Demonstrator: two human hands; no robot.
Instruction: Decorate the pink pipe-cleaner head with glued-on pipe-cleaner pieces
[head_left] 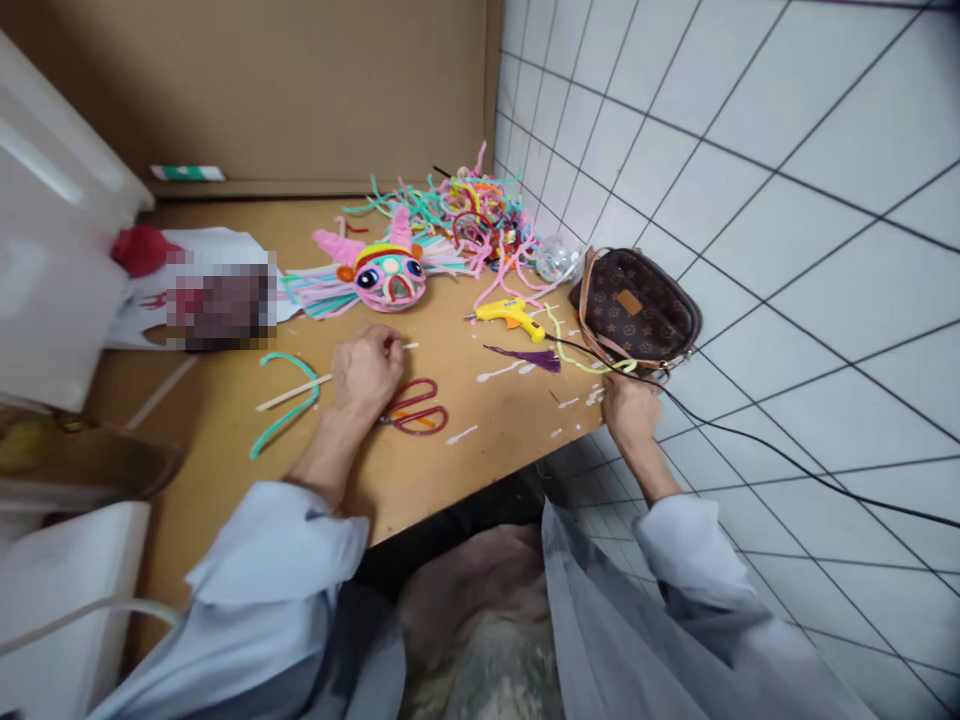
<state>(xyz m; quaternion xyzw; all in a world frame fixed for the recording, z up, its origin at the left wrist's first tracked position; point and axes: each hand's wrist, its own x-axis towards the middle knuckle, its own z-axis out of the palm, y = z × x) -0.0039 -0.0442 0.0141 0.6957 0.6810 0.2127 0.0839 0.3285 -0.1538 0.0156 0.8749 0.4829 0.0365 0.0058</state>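
My left hand (367, 368) rests on the table with its fingers curled round a thin pale stick (294, 394), whose ends show on both sides. Just right of that hand lie red-handled scissors (420, 408); a green fuzzy stem (306, 400) curves to its left. My right hand (632, 405) is closed at the table's right edge, below a brown patterned bag (637, 305) and beside the end of a yellow-green stem (574, 350). What its fingers hold is hidden. Above my left hand sits a pink animal-faced figure (390, 280) with big eyes.
A yellow glue gun (512, 317) with a black cable lies near a purple tassel (532, 358). Colourful stems (480, 215) are heaped at the back beside a clear ball (556, 257). White tiled wall (750, 150) stands right; a printed bag (146, 300) lies left.
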